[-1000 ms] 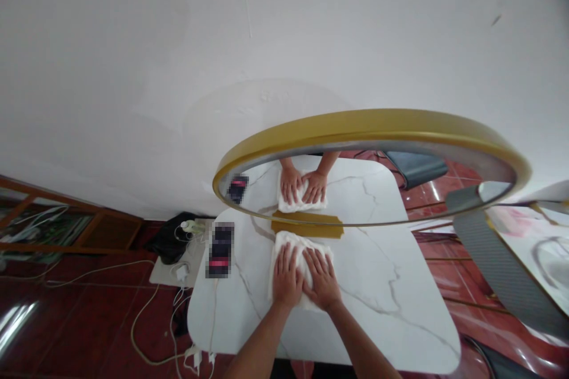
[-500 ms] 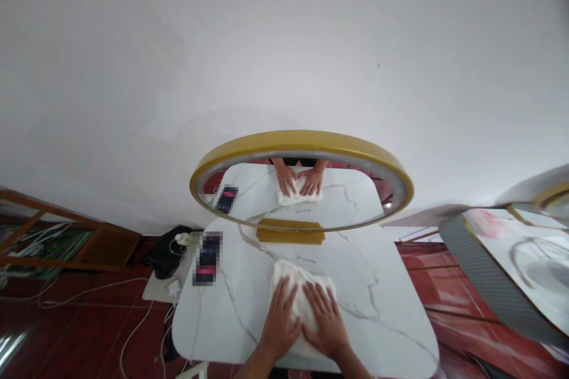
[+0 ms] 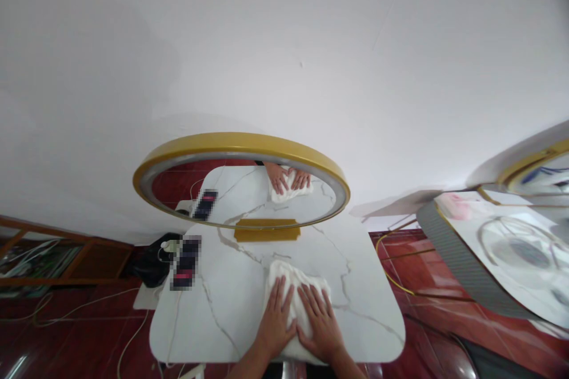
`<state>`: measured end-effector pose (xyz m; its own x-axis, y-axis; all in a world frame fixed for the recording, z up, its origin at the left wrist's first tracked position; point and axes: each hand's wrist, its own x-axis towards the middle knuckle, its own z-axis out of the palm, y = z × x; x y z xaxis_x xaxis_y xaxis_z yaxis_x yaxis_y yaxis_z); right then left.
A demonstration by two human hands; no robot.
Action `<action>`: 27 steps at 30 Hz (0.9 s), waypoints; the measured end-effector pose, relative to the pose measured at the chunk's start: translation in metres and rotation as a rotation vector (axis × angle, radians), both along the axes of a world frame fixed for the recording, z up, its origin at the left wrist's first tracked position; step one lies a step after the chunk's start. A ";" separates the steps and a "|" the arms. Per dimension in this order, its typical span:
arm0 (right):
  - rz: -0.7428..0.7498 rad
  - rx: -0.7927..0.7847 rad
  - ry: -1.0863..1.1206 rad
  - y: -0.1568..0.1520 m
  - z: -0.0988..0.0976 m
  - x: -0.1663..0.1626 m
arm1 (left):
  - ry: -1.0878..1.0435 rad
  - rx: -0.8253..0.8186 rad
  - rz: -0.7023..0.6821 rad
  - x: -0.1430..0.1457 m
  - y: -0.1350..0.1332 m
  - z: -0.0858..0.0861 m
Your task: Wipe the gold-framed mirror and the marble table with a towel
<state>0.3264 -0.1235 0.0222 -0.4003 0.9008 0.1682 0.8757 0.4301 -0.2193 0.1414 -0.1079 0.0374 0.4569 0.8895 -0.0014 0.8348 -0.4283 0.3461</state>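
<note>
A white cloth [image 3: 291, 284] lies bunched on the white marble table [image 3: 222, 302], near its front edge. My left hand [image 3: 274, 323] presses flat on the cloth's left part, fingers stretched and slightly apart. My right hand [image 3: 320, 323] lies flat beside it on the right part, fingers spread. Both hands touch each other at the thumbs. A round gold-framed mirror [image 3: 240, 143] stands on a gold base [image 3: 267, 230] at the table's far side and reflects the hands and cloth.
A phone [image 3: 185, 262] lies at the table's left edge. A black bag [image 3: 151, 263] and white cables [image 3: 133, 331] sit on the red tiled floor at left. Another marble table [image 3: 502, 254] with a second mirror stands at right. A white wall rises behind.
The view has swung right and tilted up, so the mirror and table sit further left. Both hands stay flat on the cloth, now nearer the table's front edge.
</note>
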 end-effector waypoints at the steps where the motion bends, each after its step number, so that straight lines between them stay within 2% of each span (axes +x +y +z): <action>1: -0.003 -0.002 0.000 0.004 0.001 0.000 | 0.005 0.011 0.010 0.002 0.003 0.000; 10: -0.051 -0.011 0.039 0.055 0.000 0.000 | 0.076 0.120 0.118 0.026 0.049 -0.005; 16: -0.037 -0.020 0.041 0.080 0.002 0.003 | 0.085 0.117 0.157 0.034 0.071 -0.003; 21: -0.037 -0.046 0.022 0.071 0.004 0.010 | 0.059 0.084 0.161 0.039 0.064 0.002; 27: -0.084 -0.083 0.003 0.029 0.006 0.041 | -0.027 -0.012 0.070 0.064 0.033 0.006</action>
